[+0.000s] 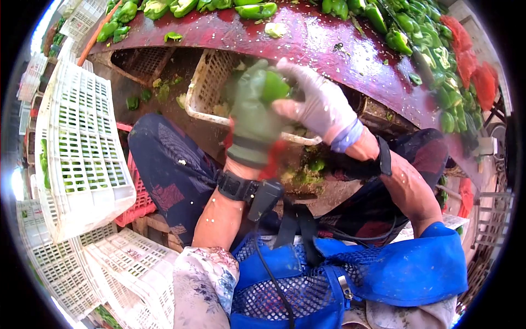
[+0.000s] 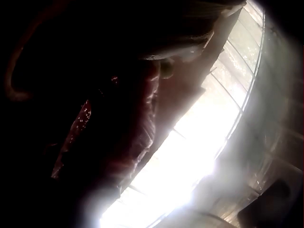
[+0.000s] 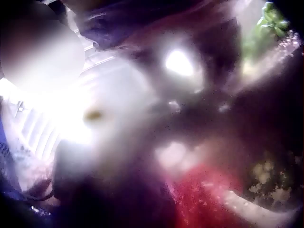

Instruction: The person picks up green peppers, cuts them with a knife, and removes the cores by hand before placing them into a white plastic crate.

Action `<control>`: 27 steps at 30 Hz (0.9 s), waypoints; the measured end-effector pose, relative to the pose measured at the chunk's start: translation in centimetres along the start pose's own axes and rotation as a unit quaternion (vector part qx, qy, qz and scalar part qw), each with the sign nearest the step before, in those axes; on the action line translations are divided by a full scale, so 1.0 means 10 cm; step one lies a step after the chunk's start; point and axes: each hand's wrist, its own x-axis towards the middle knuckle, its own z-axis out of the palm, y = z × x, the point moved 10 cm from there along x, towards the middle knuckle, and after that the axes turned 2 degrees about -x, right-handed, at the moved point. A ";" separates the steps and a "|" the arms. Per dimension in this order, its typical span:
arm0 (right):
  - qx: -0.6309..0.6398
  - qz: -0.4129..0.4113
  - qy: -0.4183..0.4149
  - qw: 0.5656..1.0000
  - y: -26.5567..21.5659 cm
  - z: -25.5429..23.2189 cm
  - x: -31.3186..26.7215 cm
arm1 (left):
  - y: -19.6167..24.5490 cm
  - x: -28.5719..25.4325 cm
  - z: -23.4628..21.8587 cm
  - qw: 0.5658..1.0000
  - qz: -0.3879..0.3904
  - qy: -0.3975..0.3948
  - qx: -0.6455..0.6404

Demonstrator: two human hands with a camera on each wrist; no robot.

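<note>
In the head view a green bell pepper [image 1: 275, 86] sits between two gloved hands above a crate. My left hand [image 1: 249, 118], in a grey-green glove and blurred, grips the pepper along its left side. From the right, my right hand [image 1: 323, 104] in a thin pale glove reaches to the pepper, its thumb and fingers spread apart below and above it. Dark gaps show between the right palm and the pepper. The left wrist view is mostly dark with glare, and the right wrist view is heavily blurred; neither shows the grip.
A dirty white crate [image 1: 205, 88] with scraps stands below the hands, under the edge of a dark red table [image 1: 219, 28]. Many green peppers [image 1: 405, 24] lie along that table. White crates [image 1: 82, 131] are stacked at the left, near a red crate [image 1: 139, 192].
</note>
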 end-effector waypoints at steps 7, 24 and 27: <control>0.201 0.052 -0.059 0.976 0.44 0.00 0.18 | 0.13 0.05 0.02 0.955 0.067 -0.054 0.283; -0.251 -0.102 -0.089 0.959 -0.24 0.29 0.04 | 0.03 -0.21 -0.09 0.994 -0.057 0.071 0.068; -0.233 -0.162 -0.023 0.959 -0.57 0.11 0.22 | 0.14 -0.23 0.19 0.976 -0.145 -0.035 -0.159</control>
